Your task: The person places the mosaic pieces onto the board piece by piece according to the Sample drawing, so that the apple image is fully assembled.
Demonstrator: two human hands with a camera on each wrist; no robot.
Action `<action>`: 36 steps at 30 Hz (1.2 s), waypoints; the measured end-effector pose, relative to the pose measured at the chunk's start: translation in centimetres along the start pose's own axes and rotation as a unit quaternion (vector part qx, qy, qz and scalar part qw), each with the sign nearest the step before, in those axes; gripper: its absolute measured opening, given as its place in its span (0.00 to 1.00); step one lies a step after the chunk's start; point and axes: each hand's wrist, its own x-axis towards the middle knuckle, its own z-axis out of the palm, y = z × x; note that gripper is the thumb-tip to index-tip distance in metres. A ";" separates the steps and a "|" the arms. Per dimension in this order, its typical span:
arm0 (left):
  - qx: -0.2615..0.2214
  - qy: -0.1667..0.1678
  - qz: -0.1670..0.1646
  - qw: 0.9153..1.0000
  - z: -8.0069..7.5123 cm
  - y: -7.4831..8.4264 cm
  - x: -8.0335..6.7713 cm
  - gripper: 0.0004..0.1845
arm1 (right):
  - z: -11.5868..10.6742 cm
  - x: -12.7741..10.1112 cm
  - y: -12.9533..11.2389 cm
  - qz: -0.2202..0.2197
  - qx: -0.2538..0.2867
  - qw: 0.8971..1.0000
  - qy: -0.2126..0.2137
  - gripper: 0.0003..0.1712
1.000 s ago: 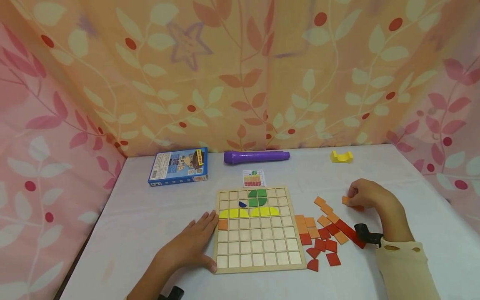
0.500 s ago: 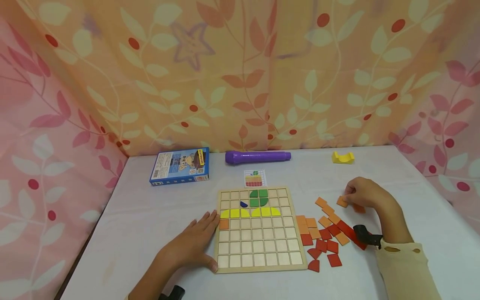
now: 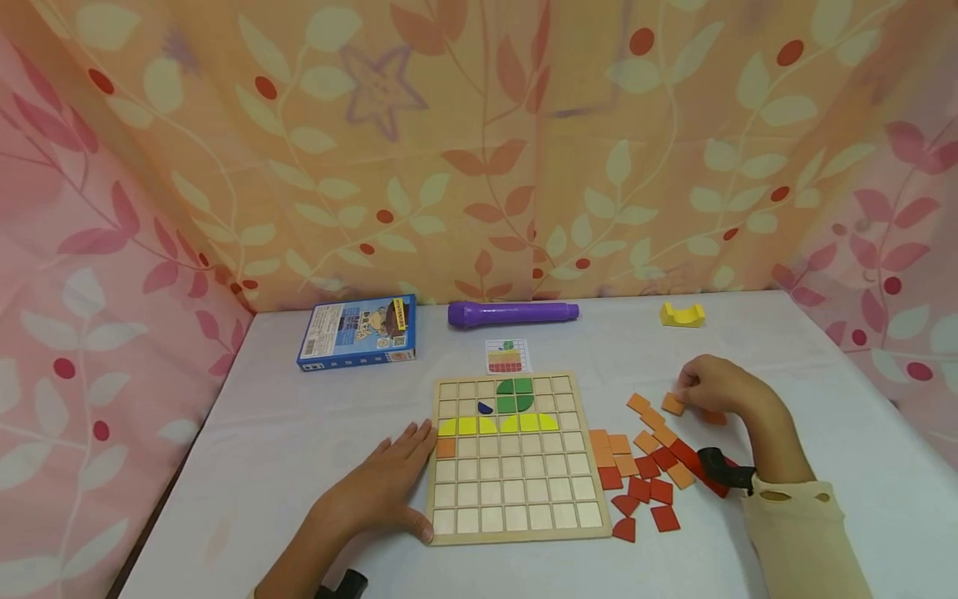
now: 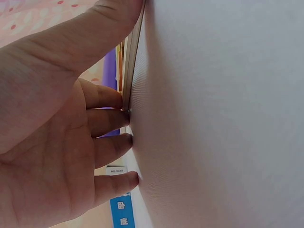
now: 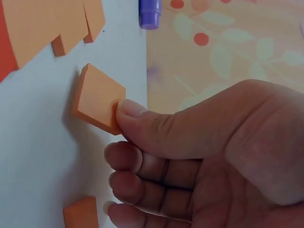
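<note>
Touching a wooden grid (image 3: 524, 539), left grip (image 3: 377, 491) lies splayed; right grip (image 3: 724, 388) pinches orange square (image 5: 96, 100).

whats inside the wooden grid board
The wooden grid board holds four green pieces, one small blue piece, six yellow pieces and one orange square. What lies beneath those pieces is covered from view.

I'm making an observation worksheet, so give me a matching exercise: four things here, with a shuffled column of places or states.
Column one
1. left hand
2. right hand
3. picture card
4. blue box

Column two
A. just past the far edge of the board
B. at the board's left edge
C. toward the far left corner of the table
D. pinching an orange tile

Pairs: 1-B, 2-D, 3-A, 4-C
</note>
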 end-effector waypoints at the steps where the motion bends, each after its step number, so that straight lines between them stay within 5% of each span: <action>1: 0.000 0.000 0.000 1.000 0.0 0.0 0.0 0.72 | 0.0 0.1 -0.1 -0.004 0.001 1.000 0.000 0.07; 17: 0.000 0.000 -0.004 1.000 -0.2 -0.1 0.0 0.72 | 1.4 2.5 -3.9 -0.057 0.061 0.996 -0.031 0.07; 36: 0.002 -0.004 -0.003 1.000 -0.2 0.1 0.0 0.72 | 5.0 5.5 -14.5 -0.138 0.030 0.989 -0.040 0.08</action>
